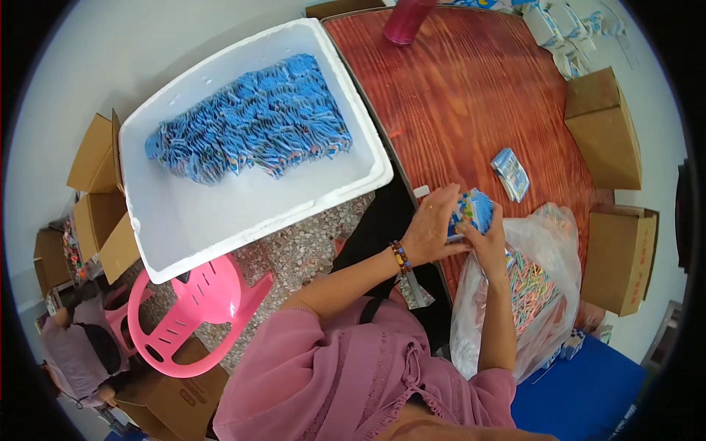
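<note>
Head view: left grip (432,224) and right grip (488,248) curl partway round packets (479,209).

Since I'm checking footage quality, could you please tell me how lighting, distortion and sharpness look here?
Head view: edges of the foam box bow, corners go black; head view: soft light, faint shadow on the wall; head view: pale sheen on the plastic bag; head view: blue packets between left hand and right hand appear too small for fine detail.

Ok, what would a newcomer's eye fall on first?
Probably the big white foam box at upper left, holding rows of blue packets. Next, the bright pink plastic chair below it, then the blue-and-yellow stack held between left hand and right hand, right of centre.
</note>
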Motion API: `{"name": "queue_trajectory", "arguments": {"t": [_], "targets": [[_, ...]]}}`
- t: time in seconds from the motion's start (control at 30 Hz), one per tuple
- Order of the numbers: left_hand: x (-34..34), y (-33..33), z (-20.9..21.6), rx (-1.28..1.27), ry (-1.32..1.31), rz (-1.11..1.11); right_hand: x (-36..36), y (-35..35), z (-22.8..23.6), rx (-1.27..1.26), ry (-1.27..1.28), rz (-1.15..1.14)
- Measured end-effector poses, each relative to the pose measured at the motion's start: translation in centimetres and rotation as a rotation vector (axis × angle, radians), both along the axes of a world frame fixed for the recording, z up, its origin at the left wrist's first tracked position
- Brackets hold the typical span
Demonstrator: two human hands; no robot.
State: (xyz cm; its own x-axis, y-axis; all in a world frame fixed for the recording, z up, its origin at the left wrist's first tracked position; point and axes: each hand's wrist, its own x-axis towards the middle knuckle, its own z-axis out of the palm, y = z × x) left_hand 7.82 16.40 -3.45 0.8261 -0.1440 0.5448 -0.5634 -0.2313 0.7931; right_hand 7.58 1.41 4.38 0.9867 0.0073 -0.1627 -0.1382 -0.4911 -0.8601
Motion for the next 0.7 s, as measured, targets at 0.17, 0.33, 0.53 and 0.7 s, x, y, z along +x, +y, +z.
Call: {"name": "queue_trajectory", "arguments": {"t": [0.17, 0.33, 0.53, 0.7], "targets": [[-1.5, 1.5, -3.1, -0.031, -0.122, 0.137, 0.0, 1.2, 0.2, -0.035, 0.004, -0.033], [-1.9, 2.5, -1.8, -0.038, 0.039, 0.132, 0.3, 2.6, 1.0, -0.091, 0.05, -0.078], [0.8, 6.8, 0.5, -0.205, 0.077, 0.291, 2.9, 7.9, 3.3, -0.069, -0.107, -0.043], [2.9, 7.0, 1.7, -0.138, 0.253, 0.322, 9.2, 9.6, 1.1, -0.081, -0.121, 0.095]]}}
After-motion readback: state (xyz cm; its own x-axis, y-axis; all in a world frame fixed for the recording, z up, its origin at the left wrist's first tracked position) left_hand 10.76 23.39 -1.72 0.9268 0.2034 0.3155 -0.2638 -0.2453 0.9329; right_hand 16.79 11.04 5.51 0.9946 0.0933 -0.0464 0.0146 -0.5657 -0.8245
